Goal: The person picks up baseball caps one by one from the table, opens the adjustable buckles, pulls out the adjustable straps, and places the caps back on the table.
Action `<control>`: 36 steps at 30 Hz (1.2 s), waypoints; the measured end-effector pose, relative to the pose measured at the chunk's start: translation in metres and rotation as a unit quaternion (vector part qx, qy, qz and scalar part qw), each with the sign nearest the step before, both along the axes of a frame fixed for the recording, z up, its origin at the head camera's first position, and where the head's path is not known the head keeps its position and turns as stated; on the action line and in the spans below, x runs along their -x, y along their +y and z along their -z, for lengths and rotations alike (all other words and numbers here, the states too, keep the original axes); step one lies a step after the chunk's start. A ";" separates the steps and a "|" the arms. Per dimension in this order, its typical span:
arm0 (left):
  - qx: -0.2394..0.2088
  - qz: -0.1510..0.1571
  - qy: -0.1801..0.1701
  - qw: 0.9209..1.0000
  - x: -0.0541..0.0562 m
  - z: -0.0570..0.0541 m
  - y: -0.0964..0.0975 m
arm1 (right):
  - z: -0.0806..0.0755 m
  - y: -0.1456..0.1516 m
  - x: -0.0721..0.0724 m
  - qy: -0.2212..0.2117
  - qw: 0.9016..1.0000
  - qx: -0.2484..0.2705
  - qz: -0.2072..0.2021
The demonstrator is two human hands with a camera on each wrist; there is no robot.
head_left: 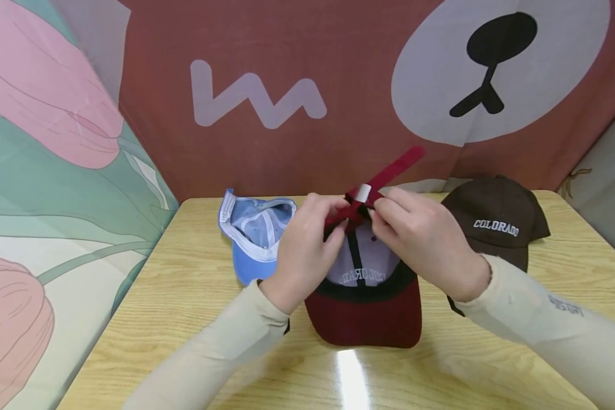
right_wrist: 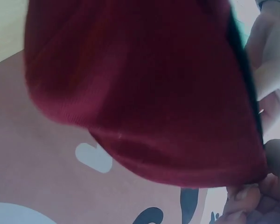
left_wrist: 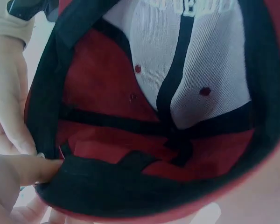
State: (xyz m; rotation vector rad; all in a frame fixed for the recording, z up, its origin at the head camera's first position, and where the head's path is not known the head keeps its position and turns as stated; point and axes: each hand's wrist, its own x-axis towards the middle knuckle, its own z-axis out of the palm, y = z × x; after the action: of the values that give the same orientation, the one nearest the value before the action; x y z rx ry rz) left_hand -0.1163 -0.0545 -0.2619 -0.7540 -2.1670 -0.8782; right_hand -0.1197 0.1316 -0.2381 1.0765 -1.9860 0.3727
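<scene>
A dark red baseball cap [head_left: 364, 319] is tipped with its hollow facing me and its brim low, close over the table. Its inside [left_wrist: 100, 77] shows a dark sweatband, dark seam tapes and a pale front panel with reversed lettering. My left hand [head_left: 307, 250] pinches the cap's rear edge between thumb and fingers. On the other side of the back, my right hand [head_left: 425, 239] pinches the strap area. A red strap end [head_left: 397, 167] sticks up to the right past a pale, shiny buckle-like piece [head_left: 363, 192]. The right wrist view has the crown's red outside [right_wrist: 144, 93].
Left of the red cap, a light blue cap [head_left: 253, 265] lies hollow side up, partly behind my left hand. A dark brown cap [head_left: 497, 208] lettered COLORADO sits at the right, behind my right forearm. A printed cloth [head_left: 266, 154] hangs behind the wooden table [head_left: 169, 296].
</scene>
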 end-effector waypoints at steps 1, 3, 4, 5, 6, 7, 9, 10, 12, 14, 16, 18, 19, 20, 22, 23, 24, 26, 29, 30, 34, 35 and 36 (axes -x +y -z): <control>-0.008 0.000 0.002 1.000 0.000 0.000 -0.001 | 0.001 0.000 0.000 0.001 1.000 0.001 -0.001; -0.020 -0.007 0.010 1.000 0.002 -0.001 -0.002 | 0.002 0.000 -0.001 0.002 1.000 0.000 -0.004; -0.023 -0.009 0.016 1.000 0.002 -0.001 -0.002 | 0.002 0.000 -0.001 0.003 1.000 0.000 -0.006; -0.025 -0.009 0.022 0.999 0.003 -0.002 -0.003 | 0.002 0.000 -0.001 0.003 1.000 -0.001 -0.007; -0.025 -0.009 0.029 0.999 0.003 -0.002 -0.003 | 0.003 0.000 -0.002 0.004 1.000 -0.002 -0.009; -0.023 -0.008 0.037 0.999 0.004 -0.003 -0.003 | 0.003 0.000 -0.002 0.005 1.000 -0.003 -0.010; -0.017 -0.003 0.051 0.999 0.003 -0.004 -0.003 | 0.002 -0.001 -0.002 0.004 1.000 -0.004 -0.010; -0.013 -0.002 0.057 0.998 0.003 -0.004 -0.003 | 0.002 -0.002 -0.002 0.002 1.000 -0.005 -0.009; -0.008 -0.002 0.065 0.998 0.003 -0.005 -0.003 | 0.002 -0.002 -0.002 -0.001 1.000 -0.006 -0.006; -0.008 -0.005 0.071 0.997 0.002 -0.006 -0.002 | 0.001 -0.002 -0.002 -0.003 1.000 -0.006 -0.003; -0.012 -0.007 0.077 0.997 0.002 -0.006 -0.003 | 0.000 -0.002 -0.001 -0.003 1.000 -0.008 -0.001; -0.018 -0.006 0.086 0.996 0.002 -0.007 -0.003 | 0.000 -0.002 -0.001 -0.001 1.000 -0.009 0.001; -0.020 -0.005 0.090 0.996 0.002 -0.008 -0.003 | 0.000 -0.001 -0.001 0.000 1.000 -0.009 0.002; -0.022 -0.004 0.094 0.995 0.002 -0.008 -0.003 | -0.001 -0.001 -0.001 0.001 1.000 -0.010 0.004; -0.027 -0.001 0.101 0.995 0.003 -0.009 -0.003 | -0.001 0.000 0.000 0.003 1.000 -0.009 0.009; -0.029 0.001 0.103 0.994 0.003 -0.009 -0.003 | -0.002 0.000 0.000 0.005 1.000 -0.008 0.012; -0.031 0.001 0.104 0.994 0.003 -0.009 -0.003 | -0.002 0.000 0.001 0.005 1.000 -0.007 0.016; -0.034 0.003 0.105 0.994 0.003 -0.009 -0.002 | -0.003 0.001 0.002 0.007 1.000 -0.003 0.022; -0.041 0.005 0.101 0.994 0.004 -0.009 -0.002 | -0.003 0.001 0.004 0.007 1.000 0.001 0.026; -0.042 0.005 0.099 0.994 0.004 -0.009 -0.002 | -0.003 0.001 0.005 0.006 1.000 0.002 0.026; -0.048 0.003 0.093 0.995 0.007 -0.008 -0.001 | -0.003 0.000 0.007 0.000 1.000 0.003 0.026; -0.049 0.001 0.091 0.995 0.008 -0.008 -0.001 | -0.003 0.000 0.008 -0.001 1.000 0.004 0.026; -0.049 -0.001 0.091 0.995 0.008 -0.008 -0.001 | -0.002 0.000 0.008 -0.001 1.000 0.004 0.026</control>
State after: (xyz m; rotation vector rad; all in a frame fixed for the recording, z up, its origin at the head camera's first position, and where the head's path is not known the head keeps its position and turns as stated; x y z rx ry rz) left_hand -0.1243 -0.0553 -0.2541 -0.7528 -1.9517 -0.8729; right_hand -0.1279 0.1316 -0.2356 1.0167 -2.0090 0.3546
